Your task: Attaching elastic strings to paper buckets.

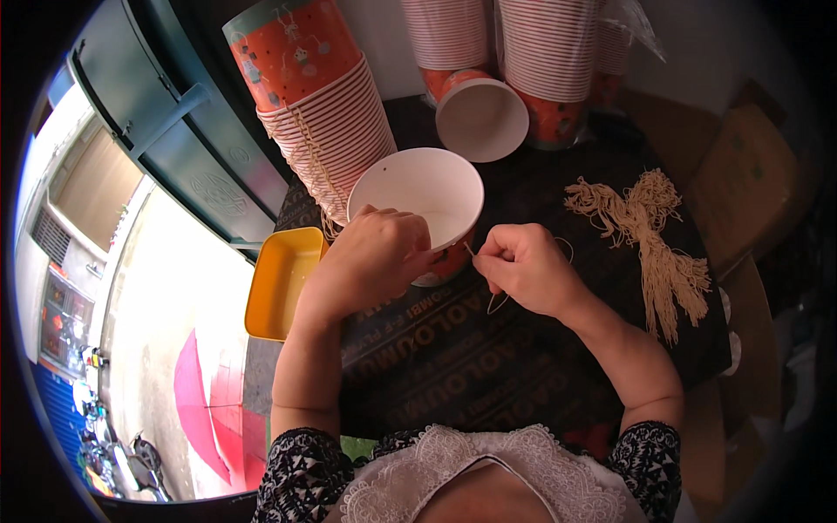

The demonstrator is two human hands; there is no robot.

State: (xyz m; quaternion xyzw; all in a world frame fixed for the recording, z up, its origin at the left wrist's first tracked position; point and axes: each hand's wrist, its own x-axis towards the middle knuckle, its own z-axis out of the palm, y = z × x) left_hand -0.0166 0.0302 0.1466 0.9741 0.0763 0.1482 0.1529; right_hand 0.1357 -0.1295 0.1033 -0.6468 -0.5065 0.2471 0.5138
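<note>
The left hand [379, 253] grasps the white-and-orange round paper bucket [418, 187]; right of it, the right hand [523, 268] pinches thin beige cord [469, 249], which could slip if that pinch loosens.

We bend over a dark printed table [523, 375], our left hand [381, 253] at the near rim of a white-lined bucket [418, 179] — our right hand [523, 261] pinching a thin cord [469, 250] just beside it. Around us are a tall bucket stack [336, 144], a loose bucket [482, 120] with its mouth toward us, a yellow tray [283, 288] near our left wrist and — at right — a pale cord bundle [652, 240].
</note>
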